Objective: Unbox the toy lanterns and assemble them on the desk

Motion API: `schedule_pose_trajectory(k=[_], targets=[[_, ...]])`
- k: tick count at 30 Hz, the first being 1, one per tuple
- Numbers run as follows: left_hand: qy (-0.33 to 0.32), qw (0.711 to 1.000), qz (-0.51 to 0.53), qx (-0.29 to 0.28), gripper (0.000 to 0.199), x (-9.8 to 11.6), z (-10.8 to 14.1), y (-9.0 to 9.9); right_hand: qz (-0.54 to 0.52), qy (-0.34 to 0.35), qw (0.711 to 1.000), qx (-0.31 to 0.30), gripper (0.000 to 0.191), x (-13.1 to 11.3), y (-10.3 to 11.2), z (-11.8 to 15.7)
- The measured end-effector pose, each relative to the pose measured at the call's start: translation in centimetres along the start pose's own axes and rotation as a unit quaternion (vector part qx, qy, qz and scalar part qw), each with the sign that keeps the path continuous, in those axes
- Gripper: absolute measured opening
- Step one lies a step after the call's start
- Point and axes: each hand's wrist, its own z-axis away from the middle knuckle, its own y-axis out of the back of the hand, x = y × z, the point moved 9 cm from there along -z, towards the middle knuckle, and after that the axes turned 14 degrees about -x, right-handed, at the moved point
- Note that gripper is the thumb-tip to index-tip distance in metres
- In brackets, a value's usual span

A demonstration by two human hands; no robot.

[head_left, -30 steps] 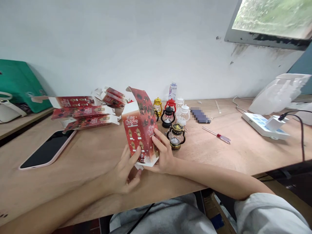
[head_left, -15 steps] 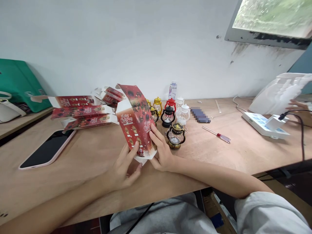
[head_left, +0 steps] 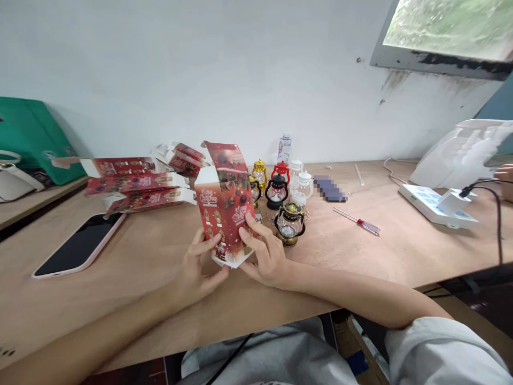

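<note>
A red printed Christmas box (head_left: 230, 206) stands nearly upright between my hands, its long top flap raised. My left hand (head_left: 200, 267) grips its lower left side, and my right hand (head_left: 266, 248) holds the lower right side with fingers on the printed face. The bottom edge of the box looks folded in; its underside is mostly hidden. Just right of my right hand stands a bronze lantern (head_left: 289, 224). Behind it are a black lantern (head_left: 276, 191), a red lantern (head_left: 281, 170), a gold lantern (head_left: 259, 174) and white lanterns (head_left: 301, 188).
Several red boxes (head_left: 140, 184) lie at the left, beside a pink-edged phone (head_left: 80, 246). To the right are a screwdriver (head_left: 363, 224), a dark blurred-out item (head_left: 329, 189) and a power strip (head_left: 436, 206). Another person's hand (head_left: 505, 174) shows at the far right.
The box has turned more upright and shifted slightly right. My left thumb and fingers have closed around its lower edge, and the bottom flap no longer hangs out. The other person's hand moved right.
</note>
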Motion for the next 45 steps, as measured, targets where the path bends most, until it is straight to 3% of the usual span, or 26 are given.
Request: schedule_pose_trajectory(k=[3, 10, 20, 28, 37, 45], targets=[[-0.002, 1.000, -0.031, -0.002, 0.073, 0.2, -0.1, 0.0, -0.005, 0.007, 1.000, -0.011, 0.054, 0.0, -0.2, 0.2], [0.036, 0.995, -0.089, 0.004, 0.072, -0.2, 0.0, -0.3, 0.021, 0.024, 0.999, 0.005, 0.050, 0.4, 0.1, -0.4], [0.038, 0.992, -0.121, -0.004, 0.076, 0.0, -0.3, -0.3, 0.015, 0.046, 0.999, 0.007, 0.064, 0.1, 0.1, -0.7], [0.051, 0.991, -0.115, -0.046, 0.078, -1.0, 0.3, -0.9, -0.003, 0.042, 0.999, -0.006, 0.065, -0.1, 0.5, -0.9], [-0.004, 0.994, -0.021, -0.104, 0.076, -0.5, 0.3, -1.7, -0.058, -0.022, 0.998, 0.024, 0.069, 0.5, 0.7, -0.6], [-0.042, 0.995, -0.011, -0.092, 0.074, -0.1, 0.5, -1.4, -0.113, -0.002, 0.993, -0.020, 0.078, 1.0, -0.6, -0.3]])
